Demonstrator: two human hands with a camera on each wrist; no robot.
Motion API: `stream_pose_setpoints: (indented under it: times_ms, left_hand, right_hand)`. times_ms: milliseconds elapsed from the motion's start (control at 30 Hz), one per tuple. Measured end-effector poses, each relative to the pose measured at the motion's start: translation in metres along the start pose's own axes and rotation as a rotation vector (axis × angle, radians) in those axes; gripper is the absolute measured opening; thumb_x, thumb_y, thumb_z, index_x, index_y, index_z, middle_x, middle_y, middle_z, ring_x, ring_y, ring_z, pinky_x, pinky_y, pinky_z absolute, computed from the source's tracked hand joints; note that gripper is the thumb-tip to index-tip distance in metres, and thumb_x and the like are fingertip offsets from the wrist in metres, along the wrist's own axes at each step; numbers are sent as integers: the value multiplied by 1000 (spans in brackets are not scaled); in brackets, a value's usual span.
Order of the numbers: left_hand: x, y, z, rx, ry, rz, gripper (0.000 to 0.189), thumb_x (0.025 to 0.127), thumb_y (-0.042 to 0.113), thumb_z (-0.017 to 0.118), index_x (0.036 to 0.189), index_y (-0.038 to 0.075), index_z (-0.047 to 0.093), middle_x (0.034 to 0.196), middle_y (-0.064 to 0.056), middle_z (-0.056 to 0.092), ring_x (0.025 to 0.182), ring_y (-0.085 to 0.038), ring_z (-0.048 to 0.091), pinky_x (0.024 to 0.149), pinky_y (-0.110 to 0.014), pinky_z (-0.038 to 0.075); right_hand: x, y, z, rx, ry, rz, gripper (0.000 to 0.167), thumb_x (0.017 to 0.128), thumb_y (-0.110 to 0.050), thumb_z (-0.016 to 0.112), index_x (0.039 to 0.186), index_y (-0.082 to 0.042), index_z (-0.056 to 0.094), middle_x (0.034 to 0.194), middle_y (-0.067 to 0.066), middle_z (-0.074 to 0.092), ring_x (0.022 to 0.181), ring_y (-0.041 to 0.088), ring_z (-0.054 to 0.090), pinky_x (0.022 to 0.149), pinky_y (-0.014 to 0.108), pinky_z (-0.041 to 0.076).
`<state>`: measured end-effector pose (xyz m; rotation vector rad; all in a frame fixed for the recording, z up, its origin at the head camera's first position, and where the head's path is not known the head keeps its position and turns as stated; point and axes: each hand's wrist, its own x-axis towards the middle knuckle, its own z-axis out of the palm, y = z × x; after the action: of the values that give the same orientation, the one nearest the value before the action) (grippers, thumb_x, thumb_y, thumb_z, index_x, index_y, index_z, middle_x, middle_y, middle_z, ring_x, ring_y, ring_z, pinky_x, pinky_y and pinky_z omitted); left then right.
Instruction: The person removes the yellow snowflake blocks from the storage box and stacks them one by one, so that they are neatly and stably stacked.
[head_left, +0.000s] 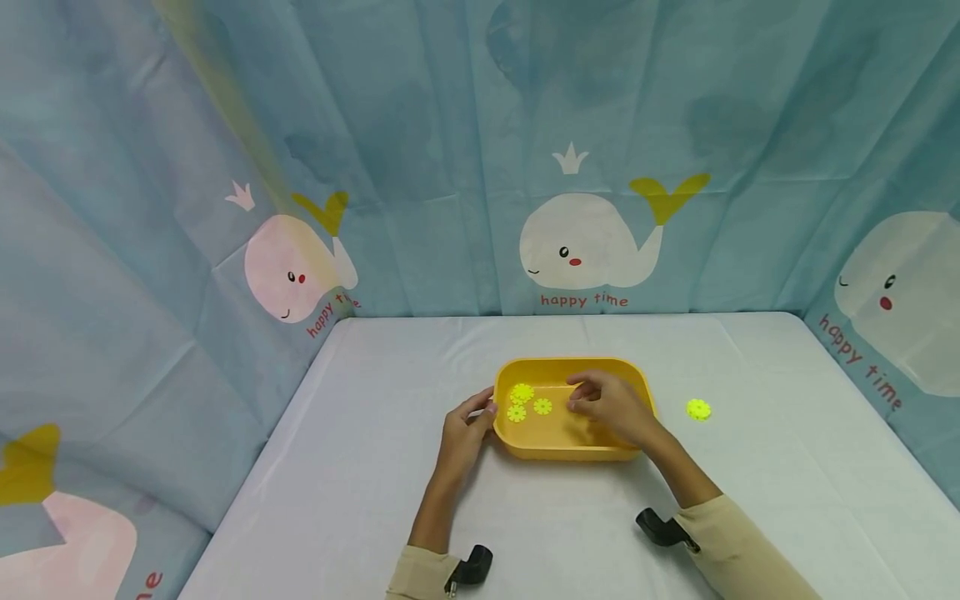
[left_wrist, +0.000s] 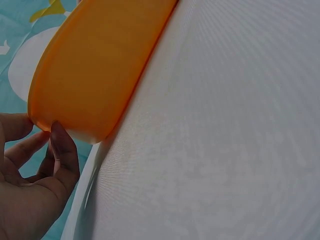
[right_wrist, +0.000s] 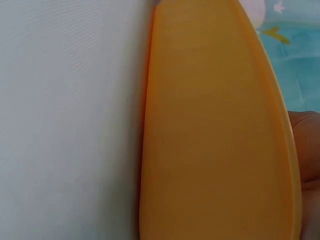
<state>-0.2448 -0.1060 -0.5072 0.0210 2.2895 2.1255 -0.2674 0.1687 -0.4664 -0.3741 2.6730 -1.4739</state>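
A yellow plastic tray (head_left: pixel 577 455) stands on the white table. My left hand (head_left: pixel 461 437) holds its left end, thumb and fingertips pinching the rim, as the left wrist view also shows. Inside the tray, towards the left, lie several bright yellow-green flower-shaped pieces (head_left: pixel 542 406). My right hand (head_left: pixel 613 407) hovers over the right half of the tray. Its fingers are loosely bent, thumb and index finger apart, with nothing visible between them. In the right wrist view the tray's front wall (right_wrist: pixel 215 130) hides most of that hand.
More yellow-green flower-shaped pieces (head_left: pixel 698 409) lie close together on the white tabletop (head_left: pixel 787 467), right of the tray. A blue curtain (head_left: pixel 427 167) printed with whales hangs behind the table and at both sides. Black wrist cameras (head_left: pixel 660 528) sit on the beige sleeves.
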Motion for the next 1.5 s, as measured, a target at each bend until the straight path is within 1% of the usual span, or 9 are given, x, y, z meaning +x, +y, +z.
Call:
stream_pose_setpoints:
  times_ms: [167,300,500,700,933,1100,1233,1367,1500]
  left_hand:
    - [0,0,0,0,4,-2,42,107,24,64,147,15,65,137,-13,62,117,-28,66,84,-21,59]
    - [-1,0,0,1,4,0,41,107,24,64,147,13,65,136,-14,62,116,-29,66,84,-22,59]
    - [-2,0,0,1,-1,-5,42,107,25,64,147,14,65,135,-12,62,116,-29,66,84,-23,59]
    - [-1,1,0,2,-4,-3,42,107,25,64,147,13,64,135,-13,61,114,-27,66,85,-24,58]
    - [-2,3,0,11,1,-3,42,106,25,64,147,14,64,134,-11,61,114,-27,67,85,-24,58]
    - [-2,3,0,9,1,-1,42,107,24,64,147,13,64,134,-12,61,115,-28,66,85,-23,58]
    - [-3,3,0,8,0,0,42,107,24,64,147,14,65,134,-13,61,116,-29,66,85,-23,58]
    - [-3,4,0,11,1,1,42,107,24,64,147,13,64,134,-13,62,117,-29,66,85,-22,58]
    - [-3,3,0,6,-2,4,42,107,23,64,148,11,64,134,-15,62,118,-30,66,85,-23,58]
  right_hand:
    - [6,-1,7,18,-82,18,45,96,-9,78,136,5,64,106,10,72,98,25,70,81,35,60]
    - [8,-2,13,13,-126,42,48,96,-9,79,139,3,62,113,13,72,104,27,69,88,40,61]
    - [12,-3,20,8,-165,43,52,94,-7,80,142,3,60,122,17,70,113,31,68,96,45,60]
    - [18,-3,24,-17,-185,35,55,93,-10,82,143,1,60,128,16,70,117,32,68,101,48,58]
    - [24,-5,27,-78,-216,23,57,91,-9,83,144,-3,62,137,15,69,119,33,65,103,49,56]
    - [25,-8,28,-76,-226,24,53,90,-5,83,140,-2,66,135,14,70,119,33,65,104,51,55]
    - [26,-8,29,-98,-222,17,49,89,-4,83,135,-2,68,129,12,72,116,31,66,104,50,55]
    - [28,-6,31,-112,-218,12,44,88,-3,83,131,-1,71,118,12,72,107,27,65,100,48,55]
    - [30,-7,34,-131,-219,-11,41,86,0,83,125,2,73,107,11,70,97,24,61,93,44,56]
